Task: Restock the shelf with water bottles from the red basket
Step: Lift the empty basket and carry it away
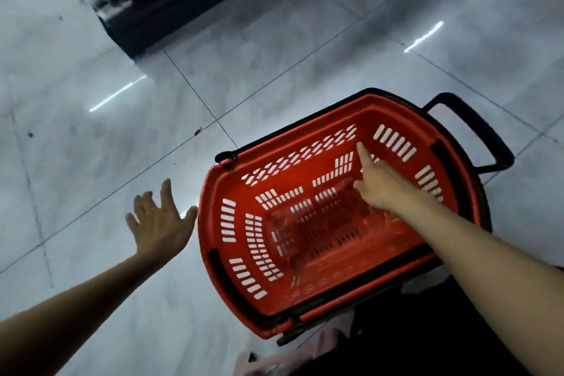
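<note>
Red slotted basket (213,189) upright on tiled floor (305,40); dark shelf (146,18) well apart.

Motion blur smears the floor of the red basket (210,192), so you cannot tell what lies in it. Your right forearm (457,247) hides part of its right rim. The shelf (143,0) at the top is cut off and blurred; its goods are unreadable. A pale blurred shape (259,363) is cropped at the bottom edge.
</note>
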### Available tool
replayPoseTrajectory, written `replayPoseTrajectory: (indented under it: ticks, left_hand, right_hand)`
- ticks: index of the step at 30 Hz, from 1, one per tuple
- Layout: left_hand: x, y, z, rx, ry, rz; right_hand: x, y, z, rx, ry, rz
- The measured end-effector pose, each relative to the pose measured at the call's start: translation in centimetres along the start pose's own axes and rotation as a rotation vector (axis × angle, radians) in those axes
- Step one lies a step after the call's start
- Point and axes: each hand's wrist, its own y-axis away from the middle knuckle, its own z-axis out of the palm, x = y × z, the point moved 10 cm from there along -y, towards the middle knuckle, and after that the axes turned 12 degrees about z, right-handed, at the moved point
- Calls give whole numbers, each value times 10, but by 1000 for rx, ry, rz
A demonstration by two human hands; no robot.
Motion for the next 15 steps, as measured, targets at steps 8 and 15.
replayPoseTrajectory:
  ticks: [8,15]
  left_hand:
    - [98,41,35,30,838,-21]
    - [204,3,32,33,570,100]
  right_hand:
    - [19,-17,27,-226,100,-126]
    - [93,-70,-99,174,318,-181]
